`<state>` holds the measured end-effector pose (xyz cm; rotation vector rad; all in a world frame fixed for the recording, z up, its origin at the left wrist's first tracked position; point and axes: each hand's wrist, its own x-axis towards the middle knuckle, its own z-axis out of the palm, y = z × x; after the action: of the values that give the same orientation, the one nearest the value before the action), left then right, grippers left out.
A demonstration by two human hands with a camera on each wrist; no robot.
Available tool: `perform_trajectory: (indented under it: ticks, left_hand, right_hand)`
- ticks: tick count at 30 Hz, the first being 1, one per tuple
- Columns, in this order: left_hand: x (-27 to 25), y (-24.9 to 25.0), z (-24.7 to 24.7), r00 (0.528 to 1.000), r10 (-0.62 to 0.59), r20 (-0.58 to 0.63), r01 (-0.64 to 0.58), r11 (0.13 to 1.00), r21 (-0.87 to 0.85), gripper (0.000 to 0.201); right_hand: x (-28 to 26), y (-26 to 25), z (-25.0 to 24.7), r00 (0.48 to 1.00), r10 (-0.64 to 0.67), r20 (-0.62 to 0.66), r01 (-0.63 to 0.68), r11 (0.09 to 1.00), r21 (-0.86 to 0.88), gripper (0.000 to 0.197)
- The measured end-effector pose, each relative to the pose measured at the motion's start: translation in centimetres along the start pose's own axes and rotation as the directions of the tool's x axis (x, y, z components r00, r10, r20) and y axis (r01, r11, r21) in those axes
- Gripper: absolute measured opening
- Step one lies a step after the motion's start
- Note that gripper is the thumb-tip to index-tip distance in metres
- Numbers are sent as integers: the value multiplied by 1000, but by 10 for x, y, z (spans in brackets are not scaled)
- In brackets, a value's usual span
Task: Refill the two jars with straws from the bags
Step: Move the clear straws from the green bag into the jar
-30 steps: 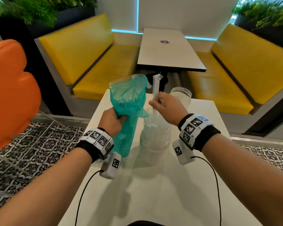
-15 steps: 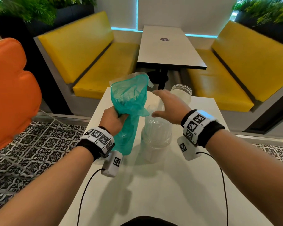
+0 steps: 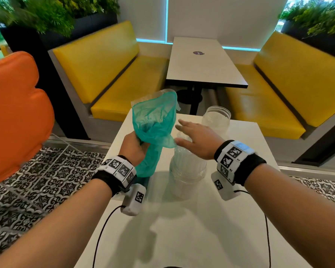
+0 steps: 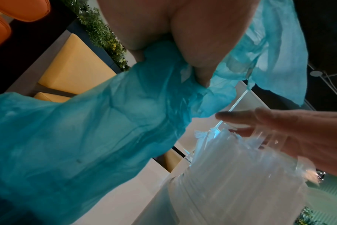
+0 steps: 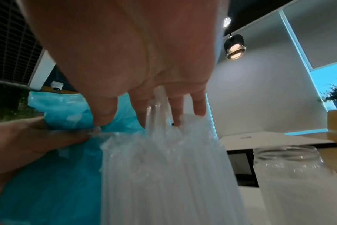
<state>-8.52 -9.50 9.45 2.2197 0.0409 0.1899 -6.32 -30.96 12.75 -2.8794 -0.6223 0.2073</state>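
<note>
A teal plastic bag (image 3: 155, 120) stands upright on the white table (image 3: 191, 229), and my left hand (image 3: 132, 148) grips it round the middle, its mouth gaping upward. Just right of it stands a clear jar (image 3: 188, 169) packed with wrapped white straws (image 5: 164, 167). My right hand (image 3: 196, 140) hovers flat over the jar's top with fingers spread, holding nothing; its fingertips (image 5: 199, 109) are just above the straw ends. A second clear jar (image 3: 217, 120) stands at the table's far right edge, whitish inside. In the left wrist view the bag (image 4: 87, 137) fills the frame beside the jar (image 4: 240, 175).
Yellow benches (image 3: 108, 74) flank another table (image 3: 203, 64) beyond mine. An orange chair (image 3: 12, 113) stands to the left over patterned floor tiles. The near half of my table holds only the wrist cables.
A second ago my right hand pinched a straw above the near jar. It has let the straw go into the jar and now hovers open over it, reaching left toward the bag. The left hand kept its grip.
</note>
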Motion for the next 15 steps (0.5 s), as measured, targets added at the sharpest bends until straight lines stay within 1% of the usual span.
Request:
perform_trajectory:
  ticks: [3,4,9,13,15]
  left_hand:
    - [-4,0,0,1000,17,13,-17,1000,4,17]
    - [-4,-1,0,1000,25,16,-25,1000,-2,17]
    - [-6,1,-1,999,18,38,-16,999,-37,13]
    - [-5,3,0,997,16,70,-16,1000,-13,7]
    - [-5,3,0,998,13,66,-13,1000,-2,10]
  right_hand:
    - [2,6,10,991,22,128,-22,1000,3,67]
    - [2,8,13,989,22,148,-22,1000,1,68]
    - [5,12,21,986,2,169,-4,1000,15,66]
    - [8,12,33,980,23,200,-17,999,-30,67]
    - [8,12,34,975,27,219,-25,1000,-13,68]
